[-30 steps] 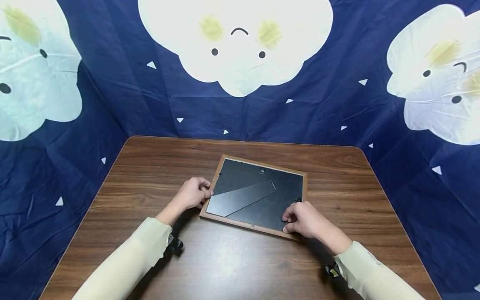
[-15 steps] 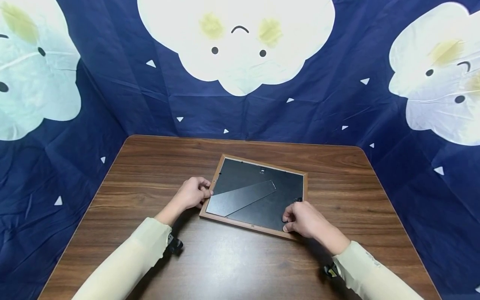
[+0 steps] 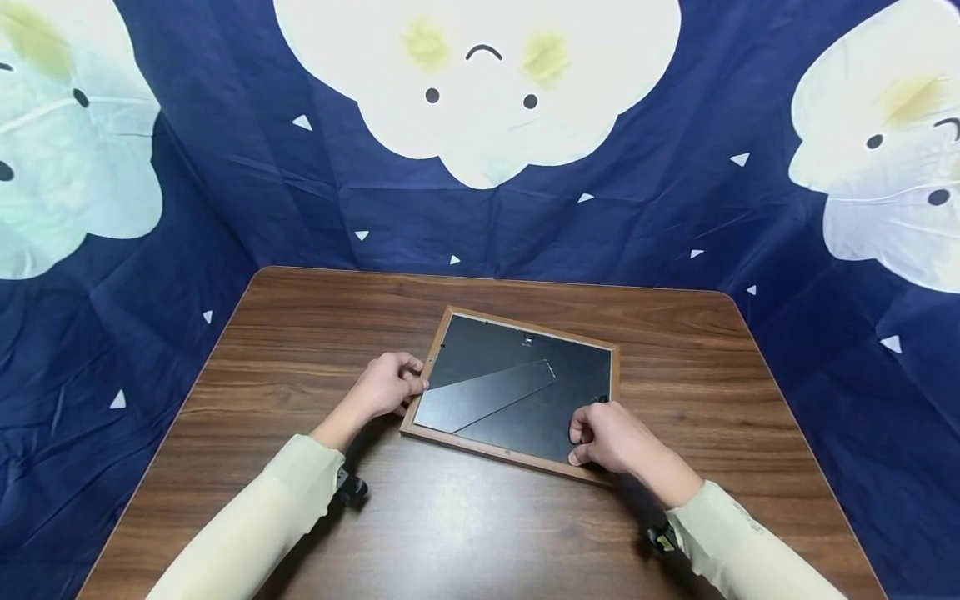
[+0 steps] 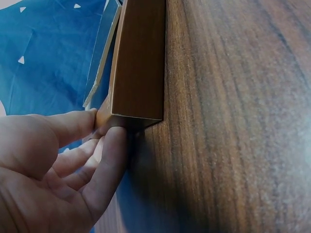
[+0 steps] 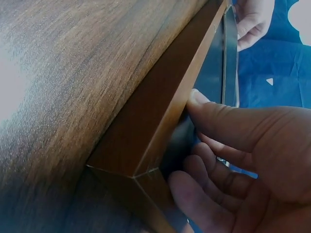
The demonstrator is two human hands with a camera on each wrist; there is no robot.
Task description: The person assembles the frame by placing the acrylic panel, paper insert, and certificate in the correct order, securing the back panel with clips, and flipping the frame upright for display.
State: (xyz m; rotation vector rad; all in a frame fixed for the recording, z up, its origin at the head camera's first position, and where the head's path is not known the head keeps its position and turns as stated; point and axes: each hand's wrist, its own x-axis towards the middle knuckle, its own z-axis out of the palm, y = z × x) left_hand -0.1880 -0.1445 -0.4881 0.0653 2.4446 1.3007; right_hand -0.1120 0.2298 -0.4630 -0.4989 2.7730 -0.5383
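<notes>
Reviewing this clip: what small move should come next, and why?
Probably slide the right fingertips along the near rim to feel for a tab. The picture frame lies back up, the left hand pinches its edge, the right hand's thumb touches that rim, and small dark tabs show along another edge.

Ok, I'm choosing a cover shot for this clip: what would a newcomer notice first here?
Probably the big white cloud with its upside-down face, top centre on the dark blue cloth. Next, the wooden picture frame lying back up and askew on the brown table, its black stand leg running diagonally. Then the hands: the left hand at its left edge, the right hand by its near right corner.
</notes>
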